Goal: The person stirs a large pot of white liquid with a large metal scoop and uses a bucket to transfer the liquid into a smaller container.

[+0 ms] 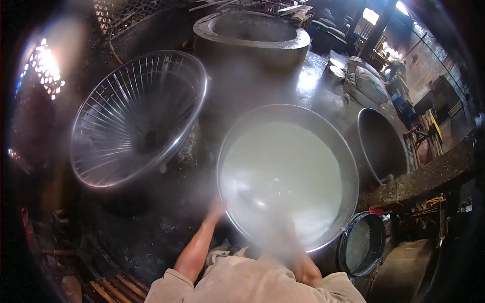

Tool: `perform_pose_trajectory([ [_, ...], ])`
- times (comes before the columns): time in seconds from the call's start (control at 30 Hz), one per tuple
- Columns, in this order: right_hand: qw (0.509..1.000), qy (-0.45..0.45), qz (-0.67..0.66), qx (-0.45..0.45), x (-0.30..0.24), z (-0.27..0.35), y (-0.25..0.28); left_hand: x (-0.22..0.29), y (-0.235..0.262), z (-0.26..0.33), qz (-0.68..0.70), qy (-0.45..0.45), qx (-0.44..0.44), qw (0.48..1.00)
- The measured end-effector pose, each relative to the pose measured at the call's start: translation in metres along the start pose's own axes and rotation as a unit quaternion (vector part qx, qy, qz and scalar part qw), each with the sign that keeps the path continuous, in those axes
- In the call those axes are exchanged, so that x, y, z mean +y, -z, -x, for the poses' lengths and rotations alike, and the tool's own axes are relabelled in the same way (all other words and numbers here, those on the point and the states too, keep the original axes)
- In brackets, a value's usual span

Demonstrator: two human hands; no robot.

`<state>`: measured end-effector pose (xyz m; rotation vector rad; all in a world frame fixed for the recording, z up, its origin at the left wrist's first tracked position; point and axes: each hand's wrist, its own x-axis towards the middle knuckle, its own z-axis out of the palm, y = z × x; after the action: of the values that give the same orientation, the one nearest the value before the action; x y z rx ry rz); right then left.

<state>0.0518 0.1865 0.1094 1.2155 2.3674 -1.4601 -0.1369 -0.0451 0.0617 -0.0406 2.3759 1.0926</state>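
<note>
- The left hand (216,206) is resting at the near-left rim of a large metal basin (349,171); haze is blurring its fingers, so I cannot tell how far they are open or whether they are gripping the edge.
- The right hand (279,222) is lying inside the rim, over or in the pale liquid (288,161); vapour is covering it, so I cannot tell its opening or what, if anything, it is holding.
- The basin is sitting directly in front of the body, its near edge between the forearms and most of its width spreading ahead of the right hand.
- Its mouth is facing upward; being round, it is showing no clear long axis.
- Between the hands, a shiny streak (260,203) is slanting from beyond the left hand down toward the right one; whether it is a tool or only a reflection, I cannot make out.
- The basin's underside is staying out of sight, and white haze is veiling its near-left part.
- Ahead and left of the left hand, a wide ribbed metal dish (177,146) is leaning, its long axis running from near left to far right.
- Straight ahead, beyond the basin, a thick-rimmed round vat (202,29) is standing.
- Right of the right hand, a dark bucket (376,247) is standing just beside the basin.
</note>
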Motion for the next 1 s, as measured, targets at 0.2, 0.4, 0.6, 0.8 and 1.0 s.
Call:
perform_pose_trajectory([
  [0.2, 0.992, -0.005, -0.121, -0.02, 0.012, 0.003, -0.016, 0.056, 0.032, 0.025, 0.008, 0.023, -0.118, 0.993],
  [0.4, 0.991, 0.111, 0.076, -0.002, -0.113, -0.007, 0.028, 0.019, 0.033, 0.012, -0.007, -0.055, -0.14, 0.989],
  [0.6, 0.898, 0.264, 0.274, 0.219, -0.128, -0.138, 0.003, 0.049, 0.044, 0.025, -0.033, 0.023, -0.185, 0.982],
  [0.8, 0.967, 0.113, 0.221, 0.059, -0.109, -0.158, -0.01, 0.038, 0.044, 0.019, -0.068, -0.003, -0.121, 0.99],
  [1.0, 0.958, 0.082, 0.261, 0.085, -0.013, -0.138, -0.006, 0.031, 0.029, 0.019, -0.002, -0.018, -0.086, 0.996],
])
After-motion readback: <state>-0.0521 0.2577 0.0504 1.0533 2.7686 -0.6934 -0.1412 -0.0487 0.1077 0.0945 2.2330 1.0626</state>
